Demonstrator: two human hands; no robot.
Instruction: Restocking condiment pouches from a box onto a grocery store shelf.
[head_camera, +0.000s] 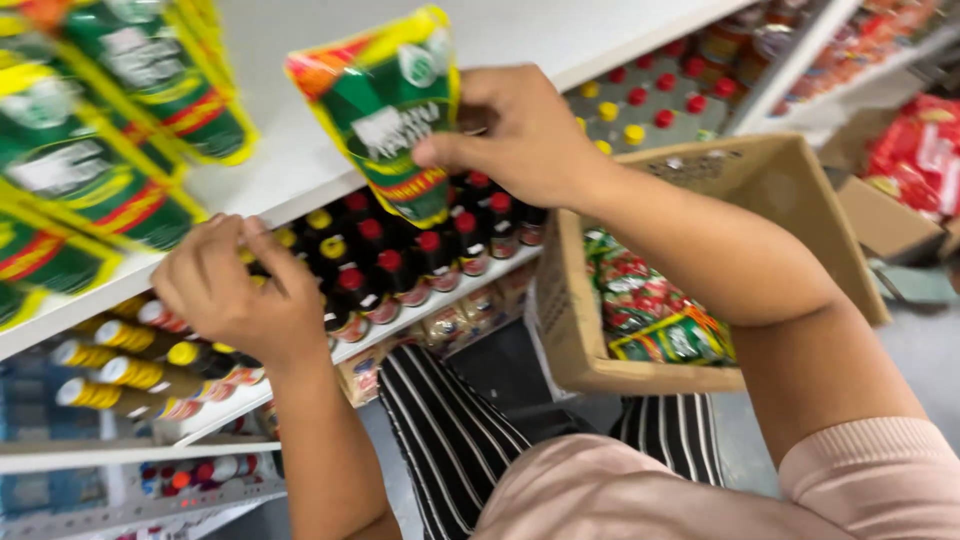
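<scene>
The right hand pinched a green pouch upright above the white shelf. The left hand gripped the shelf's edge, fingers curled, holding nothing else. Setting the pouch squarely beside the stacked pouches seemed wise.

White shelving was seen filling the left and centre, several tiers stacked under one another. Below its top board, a lower tier was packed with dark bottles capped red and yellow. Grey floor was seen right of the shelving. Lighting was even and bright.
</scene>
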